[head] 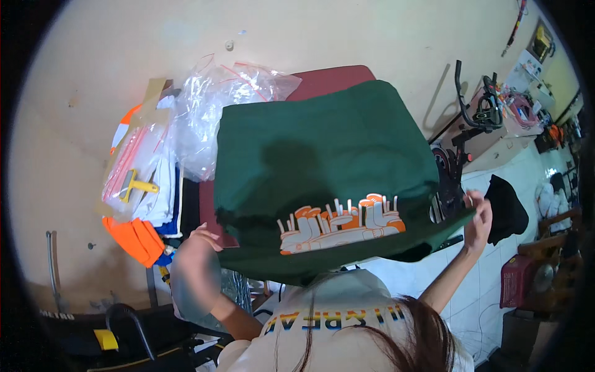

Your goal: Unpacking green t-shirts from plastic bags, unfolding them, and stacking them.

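A dark green cloth garment (pixel 325 135) is spread before me, with a white and orange printed picture (pixel 344 225) near its close edge. That close edge is lifted towards my body and sags in folds between my hands. At its right end, my right hand (pixel 479 221) pinches the fabric between thumb and fingers. My left hand (pixel 197 258) is at the left end of the same edge and appears to grip it; part of this hand is blurred. Beneath the garment lies a dark red board or tabletop (pixel 334 80), showing at the back and along the left.
Clear plastic bags (pixel 200 111) lie at the back left. Beside them is a stack of folded clothes (pixel 160 200), topped by plastic sleeves and a yellow-handled scraper (pixel 135 185). An exercise bike (pixel 479 111) stands to the right, near a black cloth item (pixel 506 211).
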Demonstrator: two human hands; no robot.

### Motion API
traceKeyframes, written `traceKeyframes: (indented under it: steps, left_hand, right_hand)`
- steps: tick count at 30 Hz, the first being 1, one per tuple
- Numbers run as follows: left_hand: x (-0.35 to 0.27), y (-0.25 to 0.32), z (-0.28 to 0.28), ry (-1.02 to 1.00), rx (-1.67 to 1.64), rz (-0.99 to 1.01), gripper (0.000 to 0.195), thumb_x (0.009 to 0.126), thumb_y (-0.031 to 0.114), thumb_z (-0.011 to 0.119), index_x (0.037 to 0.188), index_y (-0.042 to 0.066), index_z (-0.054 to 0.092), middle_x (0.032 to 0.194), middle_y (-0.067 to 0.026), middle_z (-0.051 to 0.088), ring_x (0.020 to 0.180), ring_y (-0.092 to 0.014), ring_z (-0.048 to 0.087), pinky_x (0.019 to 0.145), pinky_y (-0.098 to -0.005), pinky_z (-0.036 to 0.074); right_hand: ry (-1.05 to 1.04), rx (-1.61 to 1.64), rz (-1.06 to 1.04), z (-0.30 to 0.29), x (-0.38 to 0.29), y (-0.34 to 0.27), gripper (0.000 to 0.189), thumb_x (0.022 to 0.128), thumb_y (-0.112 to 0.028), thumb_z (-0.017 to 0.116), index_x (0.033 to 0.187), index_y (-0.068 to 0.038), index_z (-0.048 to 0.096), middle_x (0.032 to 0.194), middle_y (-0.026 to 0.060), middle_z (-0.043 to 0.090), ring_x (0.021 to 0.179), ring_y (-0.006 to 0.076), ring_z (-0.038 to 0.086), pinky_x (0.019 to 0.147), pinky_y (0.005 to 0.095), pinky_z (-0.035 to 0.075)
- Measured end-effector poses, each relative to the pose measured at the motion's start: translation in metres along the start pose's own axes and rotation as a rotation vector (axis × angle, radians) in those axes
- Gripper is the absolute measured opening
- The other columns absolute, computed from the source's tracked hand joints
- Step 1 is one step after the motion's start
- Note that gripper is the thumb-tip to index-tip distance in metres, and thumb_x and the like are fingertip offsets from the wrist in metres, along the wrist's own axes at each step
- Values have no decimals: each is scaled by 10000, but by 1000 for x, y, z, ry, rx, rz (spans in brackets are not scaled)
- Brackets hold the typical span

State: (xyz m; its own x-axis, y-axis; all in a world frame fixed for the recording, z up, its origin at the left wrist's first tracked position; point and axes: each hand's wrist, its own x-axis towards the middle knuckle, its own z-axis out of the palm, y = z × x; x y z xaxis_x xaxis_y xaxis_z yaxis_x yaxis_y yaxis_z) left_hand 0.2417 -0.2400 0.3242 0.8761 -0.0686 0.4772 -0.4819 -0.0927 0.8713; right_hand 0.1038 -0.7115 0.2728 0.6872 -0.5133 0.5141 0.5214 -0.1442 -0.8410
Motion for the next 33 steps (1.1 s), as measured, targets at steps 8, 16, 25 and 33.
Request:
traceKeyframes:
  steps: [8, 16, 25, 33]
  left_hand:
    - [141, -83, 16, 173, -313, -317, 245, 848, 244, 563, 907, 9, 603, 797, -42, 595, 765, -112, 529, 708, -225, 374]
    - [196, -163, 54, -74, 503, -238, 563, 857, 390, 482, 1214, -38, 399, 1218, -218, 372, 1127, -336, 374, 968, -382, 295]
    - [93, -141, 58, -235, 896, -168, 430, 740, 185, 606, 1133, 56, 488, 1104, -153, 420, 1026, -338, 374, 903, -449, 291]
    - [140, -131, 65, -422, 820, -365, 427, 776, 313, 587, 1070, 12, 512, 890, -118, 540, 797, -294, 549, 696, -378, 443]
  right_hand:
    - [-106, 13, 137, 62, 166, 53, 154, 827, -128, 567, 926, -21, 516, 865, 9, 543, 848, 82, 511, 752, 220, 403]
    - [-218, -503, 348, 110, 223, 164, 451, 771, -182, 623, 1145, -6, 441, 1104, 137, 517, 1012, 225, 507, 812, 325, 441]
    - [-230, -825, 69, 114, 133, 102, 248, 710, -41, 611, 939, -3, 522, 851, 116, 514, 729, 222, 540, 663, 308, 438]
    - [-69, -902, 287, 103, 110, 110, 222, 719, -44, 600, 912, 40, 529, 792, 158, 556, 657, 232, 570, 615, 313, 459]
